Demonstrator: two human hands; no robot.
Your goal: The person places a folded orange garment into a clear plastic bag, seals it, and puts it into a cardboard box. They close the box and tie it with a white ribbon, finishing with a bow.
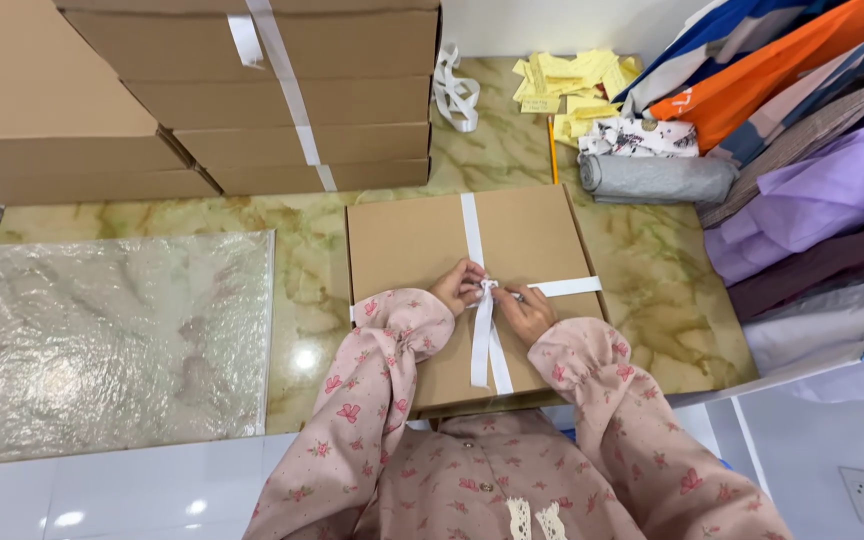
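On flat cardboard box (412,240), white satin ribbon (473,225)

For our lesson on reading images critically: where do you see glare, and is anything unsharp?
Head view: lamp glare sits on the marbled counter and white floor tiles; the clear plastic sheet shimmers; both hands, left hand and right hand, on the white ribbon look sharp.
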